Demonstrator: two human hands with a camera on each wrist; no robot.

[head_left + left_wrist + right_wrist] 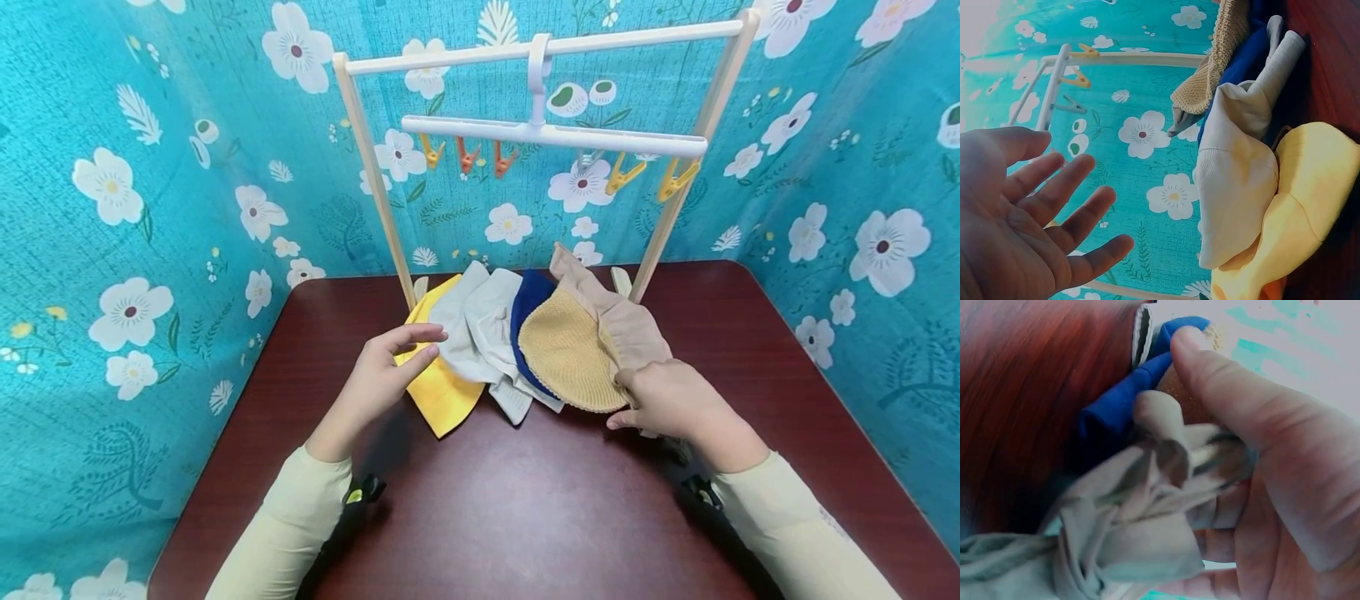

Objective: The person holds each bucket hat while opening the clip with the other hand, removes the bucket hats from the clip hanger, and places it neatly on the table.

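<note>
A row of overlapping hats lies on the dark red table. Over the yellow hat (447, 398) at its left end hovers my left hand (385, 367), fingers relaxed and apart, holding nothing. Beside it come a pale grey-white hat (1238, 181), a navy-blue piece (529, 304) and a tan knitted hat (564, 348). At the right end my right hand (667, 396) grips the near edge of a beige hat (633, 329) with fabric ties. In the right wrist view its fingers curl behind the beige cloth (1141, 544), while the thumb points away.
Behind the hats stands a wooden rack (378, 175). A white hanger (555, 135) hangs from its bar, with orange, yellow and grey clips (504, 158) along it. Blue flowered cloth (127, 250) surrounds the table (510, 508) at the back and sides.
</note>
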